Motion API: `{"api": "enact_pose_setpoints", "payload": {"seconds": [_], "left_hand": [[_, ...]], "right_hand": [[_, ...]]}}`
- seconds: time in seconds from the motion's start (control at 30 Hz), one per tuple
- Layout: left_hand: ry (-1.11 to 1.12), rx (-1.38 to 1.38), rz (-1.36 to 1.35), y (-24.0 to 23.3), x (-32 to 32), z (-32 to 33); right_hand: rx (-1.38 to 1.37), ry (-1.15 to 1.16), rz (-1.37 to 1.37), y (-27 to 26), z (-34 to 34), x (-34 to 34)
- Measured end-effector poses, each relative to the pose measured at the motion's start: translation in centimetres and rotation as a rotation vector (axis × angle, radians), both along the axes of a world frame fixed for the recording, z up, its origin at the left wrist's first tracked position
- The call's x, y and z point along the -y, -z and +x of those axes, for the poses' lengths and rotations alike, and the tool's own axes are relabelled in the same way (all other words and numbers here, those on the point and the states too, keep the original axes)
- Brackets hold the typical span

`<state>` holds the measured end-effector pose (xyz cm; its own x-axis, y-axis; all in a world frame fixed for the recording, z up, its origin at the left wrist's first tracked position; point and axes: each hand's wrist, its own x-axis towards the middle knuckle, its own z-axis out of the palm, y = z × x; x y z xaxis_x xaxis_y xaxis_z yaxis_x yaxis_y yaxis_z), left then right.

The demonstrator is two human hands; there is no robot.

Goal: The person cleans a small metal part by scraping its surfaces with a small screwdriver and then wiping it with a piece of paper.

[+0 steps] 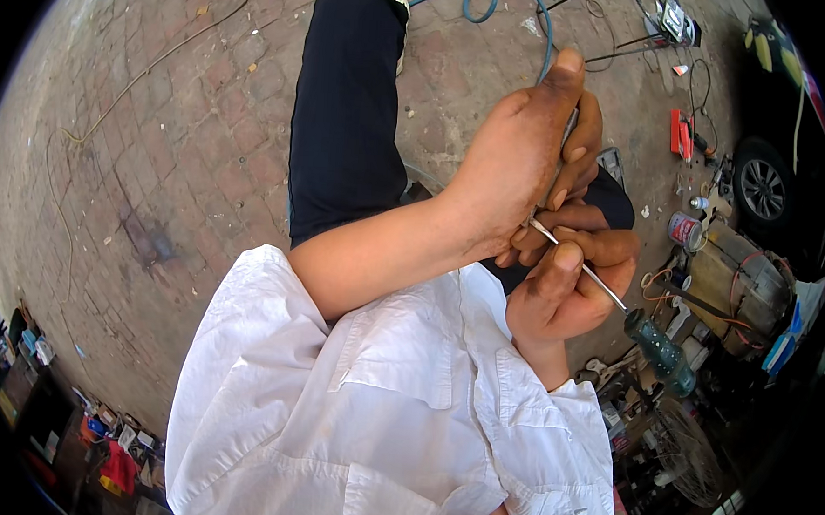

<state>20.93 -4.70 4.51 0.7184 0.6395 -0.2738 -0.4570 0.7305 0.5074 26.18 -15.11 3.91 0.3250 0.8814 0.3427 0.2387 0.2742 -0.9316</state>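
Note:
Slightly right of the middle, above my lap, both hands come together. My left hand (531,138) is turned partly palm up, its fingers curled around a thin grey metal piece (567,129). Most of that piece is hidden in the grip, so I cannot tell what it is. My right hand (557,293) pinches the shaft of a screwdriver (605,288) between thumb and fingers. The green handle (659,351) points down to the right, away from the body. The shaft's bright end meets the lower end of the metal piece, beside the left hand's fingers. Grime darkens the fingers.
A blue hose (481,9) lies ahead on the brick paving (203,107). To the right are a red box (680,135), a paint-type tin (685,230), a car wheel (763,181), a worn container (740,282) and a fan guard (686,450). A cable (164,56) crosses the left.

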Motion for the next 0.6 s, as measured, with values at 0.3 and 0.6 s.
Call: {"api": "enact_pose_setpoints", "payload": {"seconds": [0.3,0.6], "left_hand": [[-0.015,-0.028,0.014,0.34,0.18,-0.51],[-0.041,-0.031,-0.005,0.21,0.26,-0.10]], "right_hand": [[-0.071,-0.035,-0.079,-0.92,-0.23,-0.11],[-0.063,0.015,-0.065,-0.67,-0.49,-0.07]]}}
